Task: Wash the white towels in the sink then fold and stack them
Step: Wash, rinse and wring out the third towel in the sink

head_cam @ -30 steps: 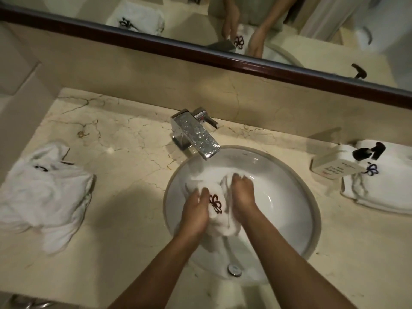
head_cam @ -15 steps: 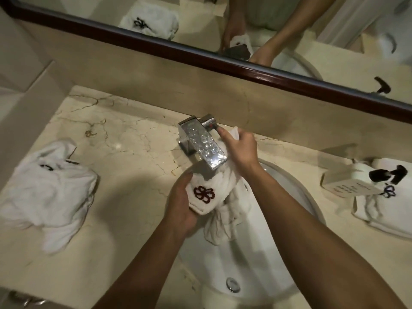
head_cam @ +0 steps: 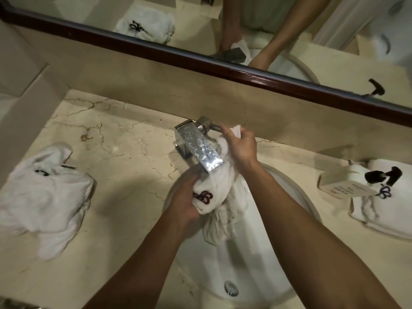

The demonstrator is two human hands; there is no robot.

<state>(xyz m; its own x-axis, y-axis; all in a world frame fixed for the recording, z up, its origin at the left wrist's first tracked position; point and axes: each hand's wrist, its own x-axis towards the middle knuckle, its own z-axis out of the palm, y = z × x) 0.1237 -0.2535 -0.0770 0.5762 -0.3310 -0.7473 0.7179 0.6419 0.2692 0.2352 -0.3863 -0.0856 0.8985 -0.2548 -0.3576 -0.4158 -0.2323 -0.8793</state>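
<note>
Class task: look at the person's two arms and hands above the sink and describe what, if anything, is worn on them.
Both forearms are bare as far as the frame shows, with no sleeves in view. The left hand and right hand wear no gloves, and no watch, bracelet or ring is visible on either.

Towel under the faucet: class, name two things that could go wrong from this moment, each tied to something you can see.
1. The right hand reaches for the faucet handle while pinching part of the wet towel; cloth may snag on the faucet.
2. The left hand grips only the bunched part; the loose tail hangs over the sink and could drip onto the counter if carried out unwrung.
</note>
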